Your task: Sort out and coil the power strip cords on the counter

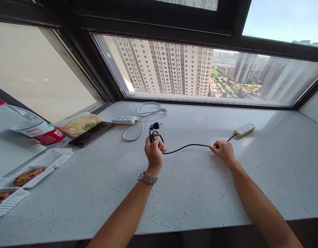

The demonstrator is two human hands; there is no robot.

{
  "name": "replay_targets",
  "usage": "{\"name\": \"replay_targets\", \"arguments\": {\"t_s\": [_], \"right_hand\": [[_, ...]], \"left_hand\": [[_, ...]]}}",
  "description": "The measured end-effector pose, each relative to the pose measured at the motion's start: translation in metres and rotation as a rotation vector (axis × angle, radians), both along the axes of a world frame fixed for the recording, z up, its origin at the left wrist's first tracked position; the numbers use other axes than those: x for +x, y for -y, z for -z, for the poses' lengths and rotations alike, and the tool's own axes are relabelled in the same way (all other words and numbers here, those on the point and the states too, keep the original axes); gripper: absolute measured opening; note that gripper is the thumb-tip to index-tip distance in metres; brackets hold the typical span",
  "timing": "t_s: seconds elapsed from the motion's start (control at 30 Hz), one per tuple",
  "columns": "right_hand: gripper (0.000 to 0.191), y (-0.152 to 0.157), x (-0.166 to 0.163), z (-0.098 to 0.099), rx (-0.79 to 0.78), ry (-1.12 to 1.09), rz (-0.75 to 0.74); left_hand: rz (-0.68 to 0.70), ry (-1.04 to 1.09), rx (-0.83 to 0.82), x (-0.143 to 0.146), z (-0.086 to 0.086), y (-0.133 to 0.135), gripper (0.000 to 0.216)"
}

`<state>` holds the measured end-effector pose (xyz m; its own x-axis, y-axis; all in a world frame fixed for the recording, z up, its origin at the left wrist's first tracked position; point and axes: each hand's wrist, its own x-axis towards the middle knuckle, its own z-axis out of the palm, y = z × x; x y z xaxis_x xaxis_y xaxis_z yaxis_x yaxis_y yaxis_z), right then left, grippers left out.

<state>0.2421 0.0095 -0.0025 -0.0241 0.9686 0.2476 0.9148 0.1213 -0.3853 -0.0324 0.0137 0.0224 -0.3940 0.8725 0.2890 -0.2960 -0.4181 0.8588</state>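
Note:
A thin black cable (186,147) runs across the pale stone sill (190,193) from a cream power strip (244,130) at the right to a black plug (156,125) in the middle. My left hand (154,154), with a metal watch on the wrist, is closed in a fist round a small coil of this cable, and the plug sticks up just above it. My right hand (223,151) rests on the sill and pinches the same cable further along, close to the cream strip.
A white power strip (124,120) with its looped white cord (145,115) lies near the window. At the left are a dark phone (93,134), a snack bag (77,124), a lying water bottle (32,127) and white trays of cookies (28,175).

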Motion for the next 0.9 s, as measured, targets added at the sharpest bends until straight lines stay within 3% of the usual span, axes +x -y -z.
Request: {"name": "replay_targets", "arguments": {"t_s": [0.1, 0.17, 0.3, 0.43, 0.53, 0.63, 0.77, 0.9], "right_hand": [[0.049, 0.001, 0.006, -0.006, -0.073, 0.034, -0.028], [0.051, 0.003, 0.002, -0.007, -0.112, 0.014, -0.06], [0.056, 0.008, -0.016, -0.003, -0.092, -0.132, 0.027], [0.053, 0.012, -0.037, 0.003, 0.033, -0.497, 0.078], [0.043, 0.019, -0.051, 0.007, 0.092, -0.806, -0.089], [0.029, 0.029, -0.066, 0.007, 0.135, -0.911, -0.281], [0.017, 0.044, -0.083, 0.0, 0.251, -0.736, -0.49], [0.012, 0.049, -0.094, -0.003, 0.244, -0.484, -0.728]], "left_hand": [[-0.136, 0.023, 0.047, -0.009, -0.005, -0.003, 0.012], [-0.146, -0.01, 0.072, -0.008, -0.005, 0.0, 0.014], [-0.007, -0.149, 0.069, 0.006, 0.002, 0.011, 0.013], [0.212, -0.231, 0.003, 0.025, 0.013, 0.02, 0.011], [0.355, -0.239, -0.052, 0.04, 0.018, 0.024, 0.017], [0.416, -0.24, -0.098, 0.05, 0.019, 0.028, 0.025], [0.385, -0.241, -0.13, 0.053, 0.022, 0.027, 0.036], [0.394, -0.232, -0.205, 0.051, 0.025, 0.024, 0.041]]}}
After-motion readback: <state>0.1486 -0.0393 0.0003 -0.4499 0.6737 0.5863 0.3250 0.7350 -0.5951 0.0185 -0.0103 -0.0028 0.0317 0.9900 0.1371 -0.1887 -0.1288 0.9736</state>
